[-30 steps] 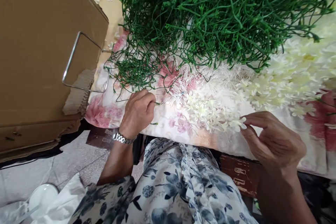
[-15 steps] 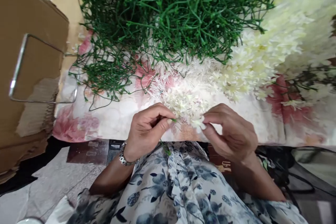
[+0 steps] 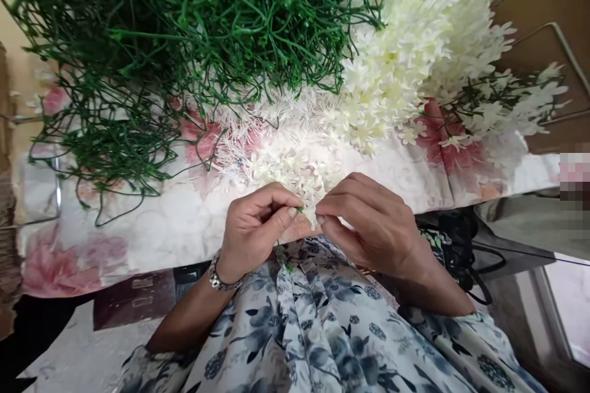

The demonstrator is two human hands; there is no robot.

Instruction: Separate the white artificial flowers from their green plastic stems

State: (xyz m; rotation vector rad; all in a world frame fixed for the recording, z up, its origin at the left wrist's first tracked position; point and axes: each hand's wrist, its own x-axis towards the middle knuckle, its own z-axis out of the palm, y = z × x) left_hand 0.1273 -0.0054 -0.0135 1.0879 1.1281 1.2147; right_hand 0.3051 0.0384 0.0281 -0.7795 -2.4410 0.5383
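Observation:
My left hand [image 3: 255, 230] pinches a thin green plastic stem [image 3: 299, 209] between thumb and forefinger; its other end hangs below the palm, against the patterned shirt. Close to the stem's tip, my right hand [image 3: 373, 224] has thumb and forefinger pressed together on a small white artificial flower [image 3: 314, 218], mostly covered by the fingers. Just beyond both hands lies a little heap of loose cream-white flowers [image 3: 295, 169] on the floral cloth [image 3: 184, 239]. Whether stem and flower touch, I cannot tell.
A large tangle of green plastic stems [image 3: 221, 18] fills the back, with a smaller clump [image 3: 120, 141] at left. White stringy pieces [image 3: 230, 147] lie mid-table. Cream flowers [image 3: 405, 55] are piled at back right, beside finished-looking sprays [image 3: 502, 104]. A cardboard box [image 3: 544, 0] stands far right.
My right hand has moved left, bringing the white flower close to the stem in my left hand. The view has swung right, so the table's contents appear further left.

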